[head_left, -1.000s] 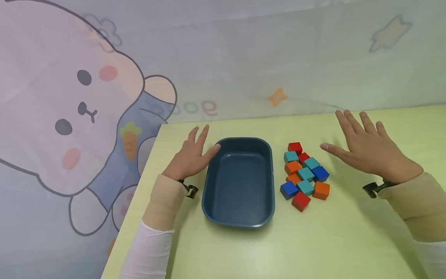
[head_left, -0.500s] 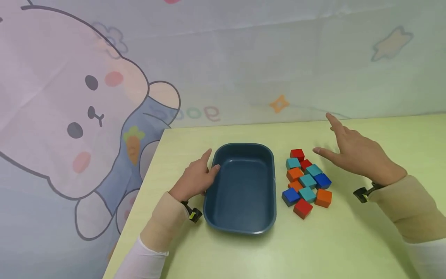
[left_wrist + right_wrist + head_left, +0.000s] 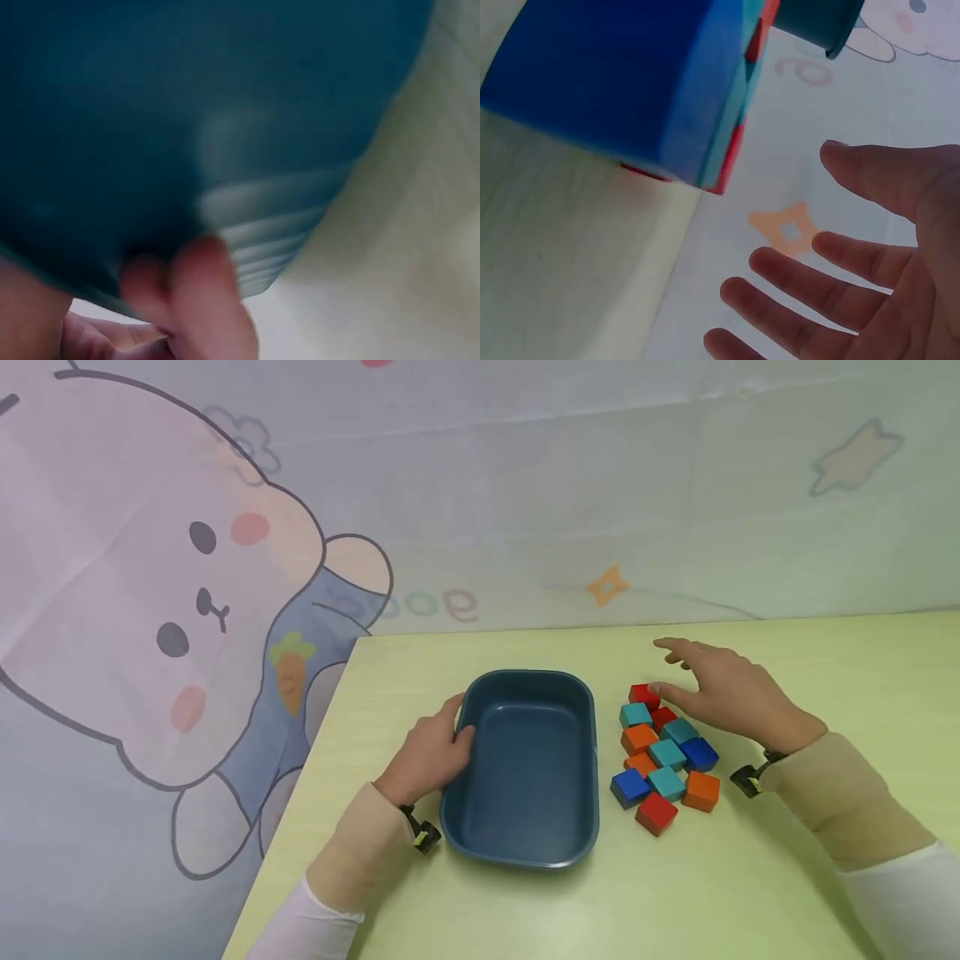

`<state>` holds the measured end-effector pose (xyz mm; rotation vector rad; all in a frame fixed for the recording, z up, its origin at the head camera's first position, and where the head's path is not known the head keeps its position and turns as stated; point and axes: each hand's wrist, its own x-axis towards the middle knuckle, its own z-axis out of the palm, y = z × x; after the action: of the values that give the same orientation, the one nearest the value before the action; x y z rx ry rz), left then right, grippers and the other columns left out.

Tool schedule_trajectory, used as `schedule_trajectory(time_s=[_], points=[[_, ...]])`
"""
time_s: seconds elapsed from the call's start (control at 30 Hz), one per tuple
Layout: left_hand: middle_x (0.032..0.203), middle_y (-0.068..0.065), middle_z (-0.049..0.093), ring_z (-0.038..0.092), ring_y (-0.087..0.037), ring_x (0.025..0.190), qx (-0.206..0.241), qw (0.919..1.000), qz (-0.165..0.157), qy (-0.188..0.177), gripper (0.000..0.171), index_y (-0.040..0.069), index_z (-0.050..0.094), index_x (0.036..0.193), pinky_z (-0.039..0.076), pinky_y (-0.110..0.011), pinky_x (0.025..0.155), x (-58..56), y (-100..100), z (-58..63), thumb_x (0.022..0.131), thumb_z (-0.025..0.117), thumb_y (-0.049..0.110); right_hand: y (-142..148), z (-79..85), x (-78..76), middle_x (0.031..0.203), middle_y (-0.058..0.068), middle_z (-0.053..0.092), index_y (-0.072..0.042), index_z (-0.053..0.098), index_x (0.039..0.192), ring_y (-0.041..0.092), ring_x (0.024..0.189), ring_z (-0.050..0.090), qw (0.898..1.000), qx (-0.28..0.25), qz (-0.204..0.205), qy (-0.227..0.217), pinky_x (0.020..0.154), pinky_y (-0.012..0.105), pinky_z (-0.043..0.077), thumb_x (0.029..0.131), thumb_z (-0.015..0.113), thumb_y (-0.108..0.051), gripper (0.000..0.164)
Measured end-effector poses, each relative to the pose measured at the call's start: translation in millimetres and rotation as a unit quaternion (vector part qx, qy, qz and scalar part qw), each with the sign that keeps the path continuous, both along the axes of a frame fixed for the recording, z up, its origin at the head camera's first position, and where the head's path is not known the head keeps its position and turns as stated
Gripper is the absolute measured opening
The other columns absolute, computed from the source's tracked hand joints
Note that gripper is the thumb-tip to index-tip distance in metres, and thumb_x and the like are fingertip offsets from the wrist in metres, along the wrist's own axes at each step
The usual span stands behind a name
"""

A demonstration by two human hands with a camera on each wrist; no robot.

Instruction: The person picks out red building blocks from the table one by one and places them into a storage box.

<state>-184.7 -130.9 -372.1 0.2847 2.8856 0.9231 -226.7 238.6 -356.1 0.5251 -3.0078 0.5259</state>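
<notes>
A dark blue rectangular tray lies on the table. My left hand grips its left wall, thumb over the rim and fingers against the outside, as the left wrist view confirms. To the tray's right sits a cluster of small cubes in red, teal, orange and blue. My right hand hovers at the cluster's far right side, holding nothing. Its thumb overlaps the farthest red cube in the head view, but the right wrist view has the fingers spread and apart from the cubes. A blue cube looms large there.
The pale yellow table ends at a left edge and meets a printed cloth backdrop at the back. A nearer red cube and an orange cube sit at the cluster's front.
My left hand has come down and taken hold of the tray's left wall. The right hand has moved left, closer to the cubes, its fingers bending more.
</notes>
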Motion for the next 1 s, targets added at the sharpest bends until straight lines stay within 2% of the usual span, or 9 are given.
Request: schedule_trajectory(time_s=[0.13, 0.3, 0.43, 0.53, 0.67, 0.83, 1.0], points=[[0.102, -0.019, 0.074, 0.071, -0.019, 0.066, -0.005, 0.9995, -0.005, 0.03, 0.052, 0.007, 0.032, 0.151, 0.052, -0.026, 0.055, -1.1, 4, -3.7, 0.101, 0.045, 0.016, -4, -2.0, -2.4, 0.131, 0.023, 0.061, -0.007, 0.044, 0.143, 0.039, 0.114, 0.06, 0.999, 0.0, 0.031, -0.015, 0.08, 0.057, 0.053, 0.094, 0.062, -0.03, 0.057], [0.109, -0.021, 0.073, 0.072, -0.021, 0.067, -0.005, 0.9991, -0.007, 0.043, 0.051, 0.005, 0.033, 0.15, 0.052, -0.026, 0.053, 0.4, 7, -4.4, 0.101, 0.044, 0.013, -8, -2.5, -5.7, 0.133, 0.024, 0.059, -0.004, 0.049, 0.139, 0.041, 0.113, 0.06, 0.996, 0.018, 0.076, -0.036, 0.086, 0.057, 0.051, 0.092, 0.059, -0.014, 0.049], [0.099, -0.021, 0.075, 0.068, -0.019, 0.058, -0.007, 0.9986, -0.004, 0.052, 0.051, 0.004, 0.032, 0.149, 0.049, -0.025, 0.048, -0.1, 12, -5.7, 0.1, 0.043, 0.011, -10, -3.6, -8.2, 0.126, 0.022, 0.063, -0.003, 0.057, 0.133, 0.035, 0.101, 0.063, 0.994, 0.031, 0.103, -0.032, 0.08, 0.049, 0.055, 0.087, 0.058, -0.005, 0.046], [0.089, -0.019, 0.075, 0.064, -0.017, 0.051, -0.007, 0.9986, -0.006, 0.052, 0.051, 0.004, 0.032, 0.149, 0.046, -0.023, 0.044, -0.5, 16, -7.3, 0.1, 0.041, 0.01, -6, -4.6, -6.2, 0.119, 0.02, 0.066, -0.003, 0.061, 0.129, 0.03, 0.094, 0.063, 0.993, 0.039, 0.111, -0.027, 0.074, 0.044, 0.056, 0.086, 0.061, -0.005, 0.043], [0.078, -0.017, 0.073, 0.061, -0.016, 0.047, -0.02, 0.9981, -0.008, 0.057, 0.051, 0.003, 0.032, 0.149, 0.044, -0.023, 0.041, -1.5, 21, -7.1, 0.099, 0.04, 0.01, 3, -2.8, -2.9, 0.116, 0.018, 0.068, -0.003, 0.063, 0.127, 0.03, 0.093, 0.066, 0.992, 0.051, 0.112, -0.026, 0.071, 0.042, 0.057, 0.086, 0.065, -0.006, 0.041], [0.072, -0.015, 0.071, 0.061, -0.017, 0.046, -0.033, 0.9966, 0.0, 0.076, 0.05, 0.002, 0.034, 0.148, 0.043, -0.023, 0.041, -5.5, 22, -3.0, 0.098, 0.041, 0.009, 8, 0.3, -4.9, 0.111, 0.015, 0.07, -0.004, 0.064, 0.124, 0.032, 0.094, 0.068, 0.993, 0.056, 0.104, -0.024, 0.076, 0.047, 0.057, 0.085, 0.072, -0.01, 0.041], [0.075, -0.016, 0.072, 0.061, -0.017, 0.045, -0.033, 0.9971, 0.004, 0.069, 0.051, 0.002, 0.033, 0.148, 0.043, -0.023, 0.041, -7.0, 21, -1.9, 0.099, 0.041, 0.01, 6, -4.5, -7.8, 0.12, 0.021, 0.065, -0.001, 0.061, 0.129, 0.036, 0.104, 0.064, 0.991, 0.045, 0.121, -0.021, 0.084, 0.052, 0.054, 0.087, 0.071, -0.009, 0.044]])
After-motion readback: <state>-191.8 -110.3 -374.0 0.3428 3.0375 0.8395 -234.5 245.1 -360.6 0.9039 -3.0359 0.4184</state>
